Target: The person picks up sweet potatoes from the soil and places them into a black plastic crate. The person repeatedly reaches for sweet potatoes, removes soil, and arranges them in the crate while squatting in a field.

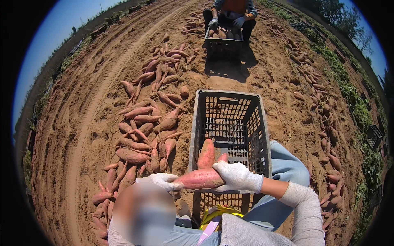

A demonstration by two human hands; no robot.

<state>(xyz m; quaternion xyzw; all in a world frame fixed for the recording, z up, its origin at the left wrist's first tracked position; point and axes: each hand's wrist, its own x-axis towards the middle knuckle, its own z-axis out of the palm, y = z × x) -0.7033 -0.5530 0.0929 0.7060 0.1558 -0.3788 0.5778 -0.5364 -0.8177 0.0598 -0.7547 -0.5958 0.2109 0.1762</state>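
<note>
A large pink-skinned sweet potato point(201, 179) lies crosswise over the near rim of a black plastic crate point(261, 123). My right hand point(235, 176), in a white work glove, grips its right end. At its left end is my left hand point(163, 180), also gloved, with fingers touching the tip. Behind it, inside the crate, one sweet potato point(206, 153) leans near the left wall, and the tip of another sweet potato point(223, 157) shows beside my right hand. A blurred patch covers my left wrist and forearm.
Left of the crate runs a long heap of sweet potatoes point(135, 155); another row point(334, 163) lies to the right. Ahead, a co-worker point(235, 7) crouches behind a crate of sweet potatoes point(224, 40). A yellow bag point(220, 210) sits near my knees.
</note>
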